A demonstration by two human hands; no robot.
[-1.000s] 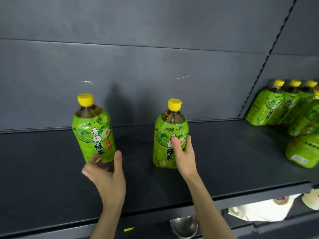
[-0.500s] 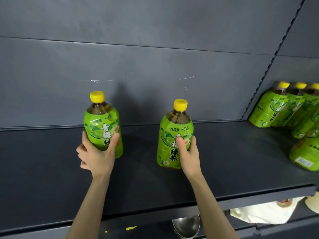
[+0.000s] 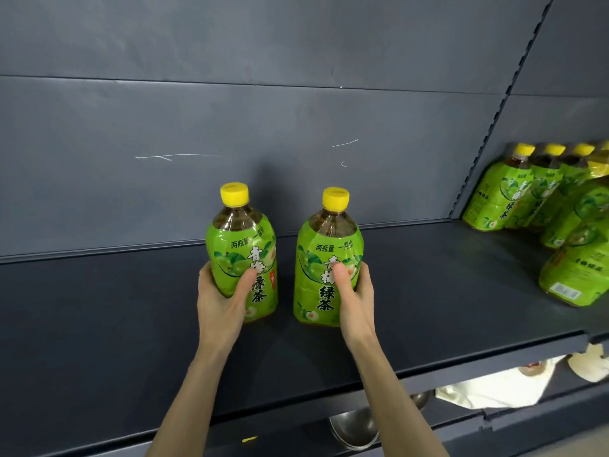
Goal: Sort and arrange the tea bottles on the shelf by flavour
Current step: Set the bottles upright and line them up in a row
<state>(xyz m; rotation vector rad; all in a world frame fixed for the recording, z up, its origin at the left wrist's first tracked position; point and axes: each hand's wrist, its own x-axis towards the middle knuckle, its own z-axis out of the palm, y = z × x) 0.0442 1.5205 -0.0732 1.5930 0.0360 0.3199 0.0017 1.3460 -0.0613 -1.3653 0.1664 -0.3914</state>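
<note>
- Left hand point(image 3: 221, 301) grips left tea bottle point(image 3: 242, 255) — upright on shelf point(image 3: 428, 291).
- Right hand point(image 3: 354, 291) grips right tea bottle point(image 3: 328, 258), just beside it.

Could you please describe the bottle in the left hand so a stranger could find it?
On the dark shelf, two yellow-capped green bottles stand mid-shelf, apart from the cluster at the right end. It is the left bottle of the pair, gripped by the left hand; the right hand grips its twin.
</note>
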